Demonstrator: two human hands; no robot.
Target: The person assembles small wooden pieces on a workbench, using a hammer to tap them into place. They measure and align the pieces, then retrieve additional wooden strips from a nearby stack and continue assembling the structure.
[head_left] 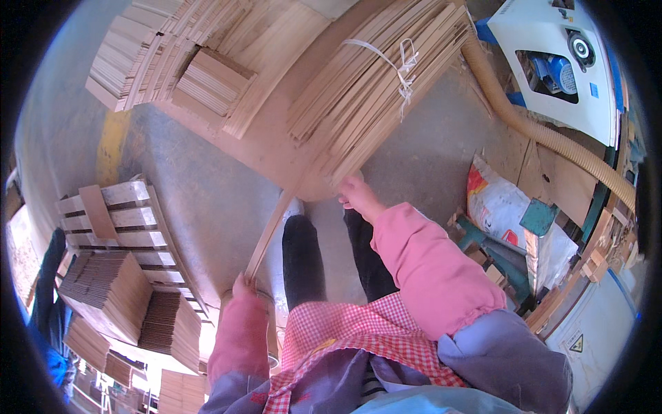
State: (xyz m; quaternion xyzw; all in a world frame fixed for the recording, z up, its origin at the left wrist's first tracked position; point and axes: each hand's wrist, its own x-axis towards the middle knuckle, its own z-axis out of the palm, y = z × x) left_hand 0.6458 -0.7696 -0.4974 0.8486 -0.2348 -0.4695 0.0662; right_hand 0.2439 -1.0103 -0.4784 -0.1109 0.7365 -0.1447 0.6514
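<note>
A thin wooden strip slants up from my left hand, whose fingers are closed around its lower end. The strip's far end reaches the brown board. On that board lies a bundle of long wooden strips, tied with a white band. My right hand is at the near ends of the strips, with its fingers bent in. Whether it grips a strip end there cannot be made out. My feet and dark trouser legs are between my two hands.
Stacked wooden pieces stand at the upper left. A slatted pallet and stacked panels are at the left, near another person's dark-clad leg. On the right are a ribbed hose, a white machine and a sack.
</note>
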